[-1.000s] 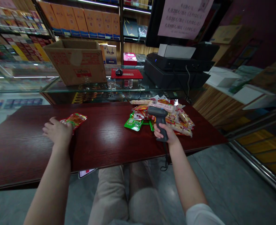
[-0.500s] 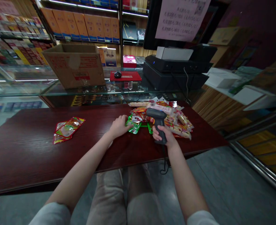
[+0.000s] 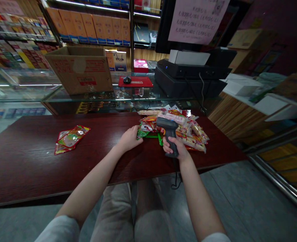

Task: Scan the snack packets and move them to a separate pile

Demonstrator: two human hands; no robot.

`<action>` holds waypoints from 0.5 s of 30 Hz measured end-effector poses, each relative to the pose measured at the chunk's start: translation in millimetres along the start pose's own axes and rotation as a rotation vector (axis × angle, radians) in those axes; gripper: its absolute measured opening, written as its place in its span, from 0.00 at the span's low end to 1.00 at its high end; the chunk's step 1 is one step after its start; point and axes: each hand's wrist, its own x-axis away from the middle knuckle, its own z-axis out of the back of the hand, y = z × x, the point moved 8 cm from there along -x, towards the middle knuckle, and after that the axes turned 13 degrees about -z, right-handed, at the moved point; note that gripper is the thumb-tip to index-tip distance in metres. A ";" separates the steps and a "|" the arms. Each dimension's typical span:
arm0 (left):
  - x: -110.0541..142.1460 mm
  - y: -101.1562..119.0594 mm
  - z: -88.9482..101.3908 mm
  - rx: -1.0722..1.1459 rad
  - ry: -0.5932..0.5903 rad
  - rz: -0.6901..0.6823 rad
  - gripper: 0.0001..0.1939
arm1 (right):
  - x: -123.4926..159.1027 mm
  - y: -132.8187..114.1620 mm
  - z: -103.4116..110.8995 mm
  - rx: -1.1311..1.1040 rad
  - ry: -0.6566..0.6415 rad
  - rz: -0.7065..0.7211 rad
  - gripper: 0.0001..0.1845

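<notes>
My right hand [image 3: 174,146] is wrapped around the handle of a dark grey barcode scanner [image 3: 168,125], its head tipped over the snack pile. A cable hangs from the handle past the table edge. At the pile's left side, my left hand [image 3: 131,139] has its fingers and thumb closed on a shiny green snack packet [image 3: 142,133], partly covered by the hand. Red packets [image 3: 148,126] lie behind it, and several clear-wrapped snack sticks [image 3: 194,142] are heaped to the right. Two red-edged flat packets [image 3: 71,139] overlap on the table's left part.
The dark red wooden table [image 3: 100,124] meets a glass counter behind. On that counter stand an open cardboard box [image 3: 87,75], a mouse [image 3: 126,80] on a red mat [image 3: 144,81], and a black cash drawer [image 3: 188,84] under other devices. Shelves of boxed goods rise at the back.
My left hand has turned and closed further over the green packet, so less of it shows. The scanner in my right hand has shifted slightly left and down.
</notes>
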 end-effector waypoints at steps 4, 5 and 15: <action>0.9 -9.1 19.2 0.076 0.148 0.020 0.16 | 0.4 0.1 1.9 0.007 0.020 -0.001 0.12; 1.7 -11.9 26.5 0.089 0.219 0.018 0.14 | 0.4 0.2 2.4 0.008 0.024 -0.002 0.13; 36.0 -74.1 83.7 0.234 0.796 0.385 0.13 | -8.2 0.2 -2.4 0.011 -0.031 -0.045 0.13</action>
